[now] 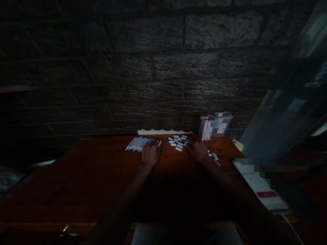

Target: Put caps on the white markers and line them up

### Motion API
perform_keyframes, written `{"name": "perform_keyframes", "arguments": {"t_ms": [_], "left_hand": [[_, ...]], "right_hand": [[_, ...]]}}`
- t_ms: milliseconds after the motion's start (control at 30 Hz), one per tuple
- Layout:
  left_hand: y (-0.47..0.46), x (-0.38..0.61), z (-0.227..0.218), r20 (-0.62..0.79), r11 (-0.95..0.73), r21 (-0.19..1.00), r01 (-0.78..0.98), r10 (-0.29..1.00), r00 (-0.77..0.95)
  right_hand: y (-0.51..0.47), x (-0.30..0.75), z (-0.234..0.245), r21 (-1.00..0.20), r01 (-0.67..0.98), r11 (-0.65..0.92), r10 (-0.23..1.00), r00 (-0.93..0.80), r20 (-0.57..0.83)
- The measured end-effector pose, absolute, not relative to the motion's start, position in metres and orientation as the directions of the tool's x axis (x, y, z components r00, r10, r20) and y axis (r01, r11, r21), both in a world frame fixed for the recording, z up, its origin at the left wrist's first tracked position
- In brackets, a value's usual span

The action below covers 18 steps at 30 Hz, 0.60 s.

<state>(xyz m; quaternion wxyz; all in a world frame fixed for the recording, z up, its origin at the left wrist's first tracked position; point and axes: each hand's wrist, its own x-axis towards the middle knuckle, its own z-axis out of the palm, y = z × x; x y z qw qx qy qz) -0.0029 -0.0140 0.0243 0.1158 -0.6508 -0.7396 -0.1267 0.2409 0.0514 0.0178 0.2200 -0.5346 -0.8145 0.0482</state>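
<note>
Several white markers (135, 143) lie side by side in a slanted row on the wooden table. My left hand (150, 153) rests over the right end of that row, fingers stretched forward onto the markers; the dim light blurs the fingertips. To the right is a loose pile of short white marker caps (179, 148), some with coloured ends. My right hand (198, 149) reaches into the right side of this pile, its fingers bent together around a white cap (186, 143). A few more small white pieces (215, 156) lie just right of that hand, partly hidden by it.
Two clear plastic tubs stand at the back right: one tub (207, 129) holds several markers, the other tub (222, 125) is behind it. A tablet-like device (260, 187) with a cable lies at the right edge. A stone-block wall (163, 75) rises behind the wooden table (84, 177).
</note>
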Motion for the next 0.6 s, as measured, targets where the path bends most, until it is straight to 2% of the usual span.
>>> {"name": "perform_keyframes", "arguments": {"t_ms": [167,233,300,400,500,567,600], "left_hand": [[-0.019,0.001,0.026,0.295,0.097,0.031,0.995,0.950,-0.102],[-0.020,0.002,0.026,0.284,0.068,0.075,0.995,0.955,-0.087],[-0.020,0.001,0.025,0.267,0.036,0.231,0.972,0.959,-0.099],[-0.016,-0.004,0.022,0.261,-0.020,0.592,0.806,0.951,-0.168],[-0.010,-0.006,0.020,0.263,-0.110,0.874,0.473,0.926,-0.271],[-0.008,-0.004,0.021,0.212,-0.160,0.972,0.175,0.917,-0.338],[-0.008,-0.002,0.022,0.175,-0.178,0.984,0.024,0.918,-0.356]], "right_hand": [[0.051,0.238,0.018,-0.339,0.831,0.441,0.891,-0.359,0.277],[0.051,0.239,0.017,-0.339,0.838,0.429,0.897,-0.352,0.266],[0.050,0.240,0.017,-0.334,0.844,0.420,0.902,-0.349,0.254],[0.048,0.240,0.019,-0.341,0.838,0.426,0.900,-0.354,0.253],[0.047,0.239,0.021,-0.333,0.834,0.439,0.892,-0.360,0.275],[0.045,0.238,0.020,-0.332,0.833,0.443,0.889,-0.360,0.283],[0.044,0.237,0.020,-0.336,0.835,0.436,0.892,-0.354,0.279]]}}
